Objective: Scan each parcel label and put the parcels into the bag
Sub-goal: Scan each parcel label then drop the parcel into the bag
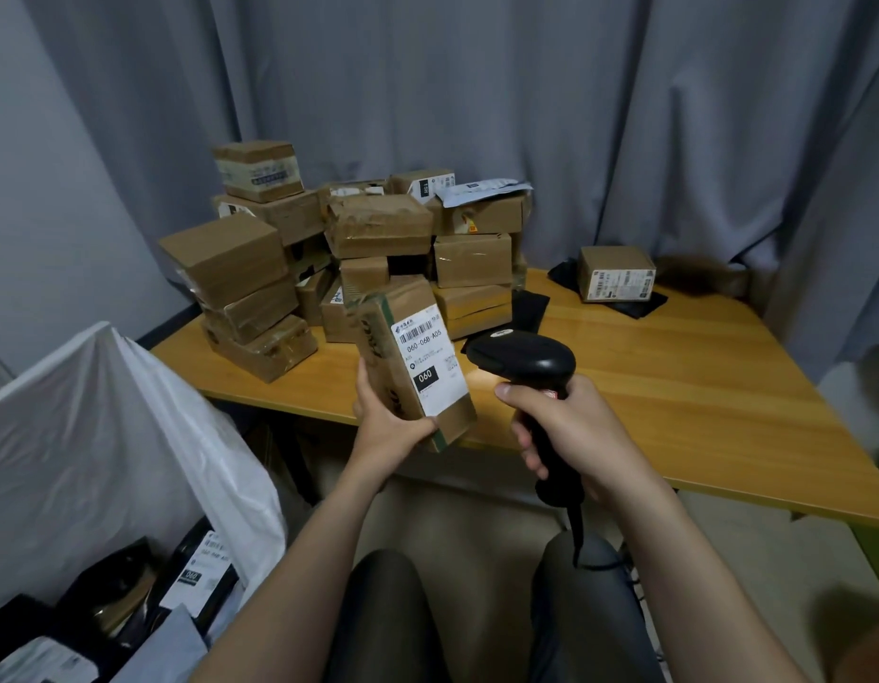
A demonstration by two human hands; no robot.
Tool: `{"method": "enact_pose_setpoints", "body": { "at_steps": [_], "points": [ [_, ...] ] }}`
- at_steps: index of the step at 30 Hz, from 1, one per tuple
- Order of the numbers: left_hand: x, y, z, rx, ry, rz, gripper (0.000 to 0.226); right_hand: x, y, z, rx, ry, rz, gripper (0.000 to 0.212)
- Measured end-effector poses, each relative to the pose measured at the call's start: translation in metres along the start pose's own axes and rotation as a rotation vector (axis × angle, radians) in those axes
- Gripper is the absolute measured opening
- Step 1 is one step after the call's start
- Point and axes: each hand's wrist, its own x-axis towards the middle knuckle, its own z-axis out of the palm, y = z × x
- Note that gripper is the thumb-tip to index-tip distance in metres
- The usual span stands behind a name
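Note:
My left hand [386,423] grips a long brown cardboard parcel [373,332] by its lower end, tilted upright over the table's near edge. Its white shipping label [427,364] with a barcode faces right. My right hand [558,428] holds a black handheld barcode scanner [523,357] by its handle, the head aimed left at the label from a short gap. A large white plastic bag [102,436] stands open at the lower left, holding several labelled parcels [201,574].
A pile of brown cardboard parcels [373,229] fills the back left of the wooden table [674,386]. One small labelled box [616,273] sits on black plastic at the back right. Grey curtains hang behind. The scanner cable drops between my knees.

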Motion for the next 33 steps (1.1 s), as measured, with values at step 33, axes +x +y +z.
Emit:
{"method": "enact_pose_setpoints", "body": {
  "at_steps": [33],
  "points": [
    [0.022, -0.011, -0.003, 0.019, -0.063, 0.017, 0.142, 0.002, 0.001, -0.009, -0.094, -0.054, -0.054, 0.036]
  ]
}}
